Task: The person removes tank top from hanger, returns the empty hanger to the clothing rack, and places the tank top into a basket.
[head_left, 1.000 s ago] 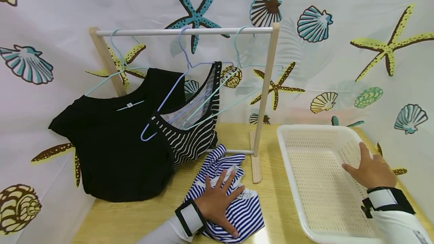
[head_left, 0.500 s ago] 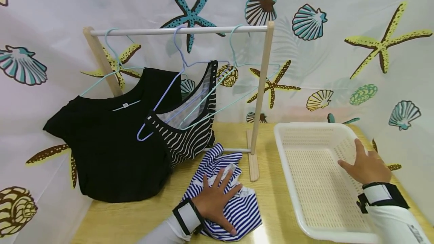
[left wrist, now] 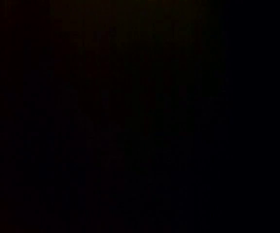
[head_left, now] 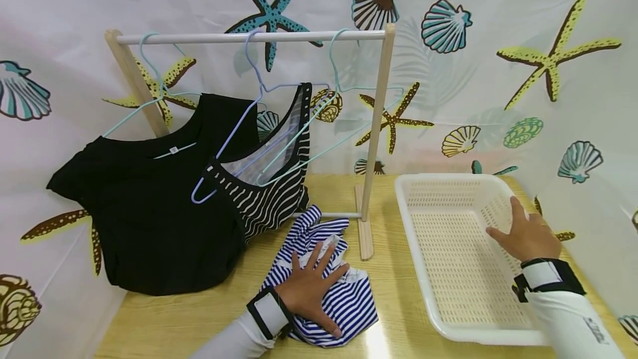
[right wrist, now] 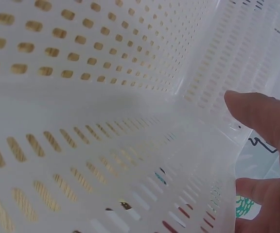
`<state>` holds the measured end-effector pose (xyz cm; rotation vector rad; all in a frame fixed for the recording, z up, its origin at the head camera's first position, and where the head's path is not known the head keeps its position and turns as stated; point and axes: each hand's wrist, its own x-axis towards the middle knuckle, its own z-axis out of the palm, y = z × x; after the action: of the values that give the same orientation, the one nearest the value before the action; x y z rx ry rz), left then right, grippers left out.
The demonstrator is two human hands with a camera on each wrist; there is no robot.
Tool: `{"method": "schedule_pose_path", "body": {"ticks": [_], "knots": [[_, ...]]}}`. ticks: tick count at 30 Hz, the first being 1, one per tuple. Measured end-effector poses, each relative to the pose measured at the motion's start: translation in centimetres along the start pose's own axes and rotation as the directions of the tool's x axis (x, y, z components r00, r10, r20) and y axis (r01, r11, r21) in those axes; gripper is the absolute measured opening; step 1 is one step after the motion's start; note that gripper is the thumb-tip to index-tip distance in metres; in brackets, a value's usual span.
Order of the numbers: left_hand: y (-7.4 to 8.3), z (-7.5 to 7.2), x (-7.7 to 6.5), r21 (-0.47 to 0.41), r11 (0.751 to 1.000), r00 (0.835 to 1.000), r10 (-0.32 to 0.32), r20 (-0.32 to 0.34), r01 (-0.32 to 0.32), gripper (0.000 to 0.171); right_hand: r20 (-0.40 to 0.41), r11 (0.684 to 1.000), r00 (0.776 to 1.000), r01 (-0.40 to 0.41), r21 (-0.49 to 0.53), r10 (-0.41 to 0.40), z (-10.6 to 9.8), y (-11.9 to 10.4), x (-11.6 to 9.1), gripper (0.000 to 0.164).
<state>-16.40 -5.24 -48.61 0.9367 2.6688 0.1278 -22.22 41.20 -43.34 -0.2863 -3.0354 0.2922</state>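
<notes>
My left hand (head_left: 308,288) rests palm down, fingers spread, on a crumpled blue-and-white striped garment (head_left: 356,306) that lies on the table. My right hand (head_left: 529,237) lies over the right rim of a white perforated plastic basket (head_left: 410,237). Its thumb points inward over the basket, apart from the wall, and one finger stretches along the rim. In the right wrist view, other fingers (right wrist: 256,190) show outside the basket wall. The left wrist view is almost black and shows nothing readable.
A rack with a white rail (head_left: 294,36) stands behind. From it hang a black T-shirt (head_left: 159,226) and a striped top (head_left: 269,198) on hangers, plus a bare mint hanger (head_left: 335,65). The rack's wooden foot (head_left: 365,237) sits between garment and basket. A patterned curtain (head_left: 468,93) encloses the table.
The head view has shifted a little, so the whole scene sits slightly farther left and higher. Both hands, the garment and the basket keep their places relative to one another.
</notes>
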Motion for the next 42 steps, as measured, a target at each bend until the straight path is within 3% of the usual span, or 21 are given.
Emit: {"method": "schedule_pose_path", "body": {"ticks": [5, 24, 32, 36, 42], "knots": [[0.0, 0.0, 0.1, -0.027, 1.000, 1.000, -0.006, 0.014, 0.006, 0.123, 0.005, 1.000, 1.000, -0.008, 0.001, 0.008, 0.2, 0.1, -0.2, 0.099], [-0.2, -0.9, 0.6, 0.009, 1.000, 1.000, -0.010, -0.022, 0.010, 0.122, -0.050, 1.000, 0.999, 0.010, 0.004, -0.010, -0.6, 0.1, 0.6, 0.100], [0.3, -1.1, 0.1, -0.003, 0.999, 0.998, -0.032, -0.055, 0.032, 0.122, -0.019, 1.000, 1.000, -0.003, 0.012, 0.003, -0.3, 0.2, 0.4, 0.100], [0.5, -1.3, -0.2, 0.013, 0.997, 0.994, -0.078, -0.071, 0.079, 0.127, -0.024, 1.000, 1.000, -0.005, 0.008, 0.006, -0.4, 0.2, 0.2, 0.100], [0.5, -1.3, -0.6, -0.028, 0.987, 0.987, -0.158, -0.019, 0.157, 0.129, -0.016, 1.000, 1.000, -0.001, 0.019, 0.002, -0.3, 0.2, -0.2, 0.098]]}}
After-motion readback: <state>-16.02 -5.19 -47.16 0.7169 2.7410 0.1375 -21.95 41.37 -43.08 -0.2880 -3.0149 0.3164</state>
